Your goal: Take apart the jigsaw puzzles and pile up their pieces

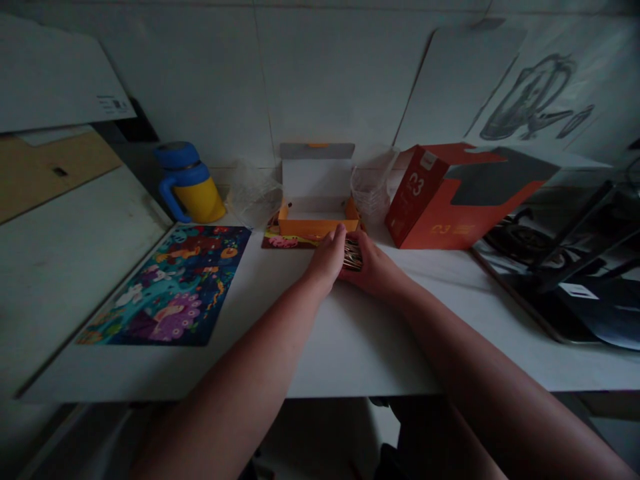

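Note:
My left hand (327,259) and my right hand (376,267) meet over the middle of the white table, closed around a stack of thin flat pieces (353,256). Light and dark edges of the stack show between my hands; the rest is covered by my fingers. Just behind them stands an orange box (315,228) with its lid raised and a pale interior. A colourful printed sheet (286,241) lies partly under the box. To the left, a larger picture sheet (173,287) with cartoon sea creatures lies flat.
A blue and yellow jug (195,190) and crumpled clear plastic (254,193) stand at the back left. More clear plastic (371,190) and a large red-orange carton (445,207) are at the back right. A black stove-like appliance (565,273) fills the right edge.

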`<state>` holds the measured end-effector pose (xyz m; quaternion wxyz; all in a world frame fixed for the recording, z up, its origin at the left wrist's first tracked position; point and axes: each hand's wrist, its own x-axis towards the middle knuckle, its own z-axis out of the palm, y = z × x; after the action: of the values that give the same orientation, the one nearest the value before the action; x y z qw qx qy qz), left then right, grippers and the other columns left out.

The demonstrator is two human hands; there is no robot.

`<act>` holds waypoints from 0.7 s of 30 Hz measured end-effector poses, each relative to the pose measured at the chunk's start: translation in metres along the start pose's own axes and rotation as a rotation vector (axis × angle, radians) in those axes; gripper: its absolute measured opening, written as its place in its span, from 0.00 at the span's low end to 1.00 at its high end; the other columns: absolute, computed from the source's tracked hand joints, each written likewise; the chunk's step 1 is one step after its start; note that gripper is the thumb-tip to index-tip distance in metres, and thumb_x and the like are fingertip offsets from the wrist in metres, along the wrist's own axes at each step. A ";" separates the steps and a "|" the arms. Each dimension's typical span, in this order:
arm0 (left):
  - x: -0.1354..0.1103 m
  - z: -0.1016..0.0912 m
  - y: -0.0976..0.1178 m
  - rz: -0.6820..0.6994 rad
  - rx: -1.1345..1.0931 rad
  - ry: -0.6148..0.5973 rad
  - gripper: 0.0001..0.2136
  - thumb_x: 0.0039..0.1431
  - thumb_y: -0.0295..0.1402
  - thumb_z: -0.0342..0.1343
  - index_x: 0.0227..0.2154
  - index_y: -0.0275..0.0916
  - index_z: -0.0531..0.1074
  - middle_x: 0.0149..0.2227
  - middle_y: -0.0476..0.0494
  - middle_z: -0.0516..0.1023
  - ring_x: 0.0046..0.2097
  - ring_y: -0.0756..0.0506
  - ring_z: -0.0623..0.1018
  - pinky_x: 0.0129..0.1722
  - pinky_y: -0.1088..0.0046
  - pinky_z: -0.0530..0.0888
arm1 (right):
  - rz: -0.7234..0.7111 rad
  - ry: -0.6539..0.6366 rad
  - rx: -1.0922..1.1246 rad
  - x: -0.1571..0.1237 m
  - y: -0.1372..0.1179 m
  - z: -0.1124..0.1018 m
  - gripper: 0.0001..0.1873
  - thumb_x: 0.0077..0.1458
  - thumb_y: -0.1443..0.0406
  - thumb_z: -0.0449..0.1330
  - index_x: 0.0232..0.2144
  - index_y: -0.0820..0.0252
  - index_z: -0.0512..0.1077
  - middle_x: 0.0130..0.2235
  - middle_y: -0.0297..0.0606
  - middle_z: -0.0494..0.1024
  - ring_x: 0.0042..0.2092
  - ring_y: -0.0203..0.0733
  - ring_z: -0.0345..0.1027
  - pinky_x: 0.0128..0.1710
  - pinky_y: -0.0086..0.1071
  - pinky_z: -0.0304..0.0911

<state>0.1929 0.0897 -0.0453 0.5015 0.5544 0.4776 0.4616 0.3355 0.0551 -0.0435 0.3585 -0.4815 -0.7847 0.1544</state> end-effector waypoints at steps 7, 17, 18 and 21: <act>-0.006 -0.002 0.009 0.132 0.137 0.048 0.25 0.74 0.55 0.42 0.46 0.41 0.75 0.50 0.37 0.83 0.55 0.39 0.79 0.58 0.61 0.73 | 0.069 -0.025 -0.055 0.006 -0.001 -0.009 0.33 0.52 0.58 0.71 0.58 0.58 0.68 0.53 0.49 0.80 0.49 0.53 0.77 0.49 0.41 0.70; 0.062 0.010 0.078 0.336 0.314 0.060 0.16 0.76 0.41 0.43 0.54 0.46 0.74 0.55 0.42 0.81 0.53 0.42 0.79 0.52 0.66 0.75 | 0.293 -0.205 0.471 0.001 -0.001 -0.065 0.37 0.48 0.52 0.76 0.56 0.55 0.69 0.44 0.41 0.83 0.39 0.46 0.78 0.38 0.36 0.74; 0.071 0.015 0.083 0.267 0.272 0.042 0.17 0.76 0.42 0.42 0.55 0.46 0.74 0.54 0.42 0.81 0.50 0.42 0.80 0.48 0.67 0.77 | 0.289 -0.252 0.571 -0.001 -0.003 -0.072 0.36 0.48 0.53 0.76 0.56 0.54 0.69 0.45 0.41 0.83 0.41 0.46 0.78 0.39 0.36 0.75; 0.087 0.030 0.090 0.087 0.212 -0.015 0.19 0.75 0.44 0.44 0.50 0.41 0.77 0.48 0.38 0.83 0.43 0.41 0.81 0.40 0.66 0.77 | 0.230 -0.343 0.805 -0.007 -0.010 -0.090 0.37 0.46 0.54 0.77 0.55 0.54 0.71 0.49 0.43 0.82 0.47 0.48 0.78 0.48 0.41 0.75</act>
<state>0.2392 0.1693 0.0449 0.4230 0.6281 0.4953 0.4257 0.3949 0.0345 0.0219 0.3623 -0.3553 -0.6517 0.5637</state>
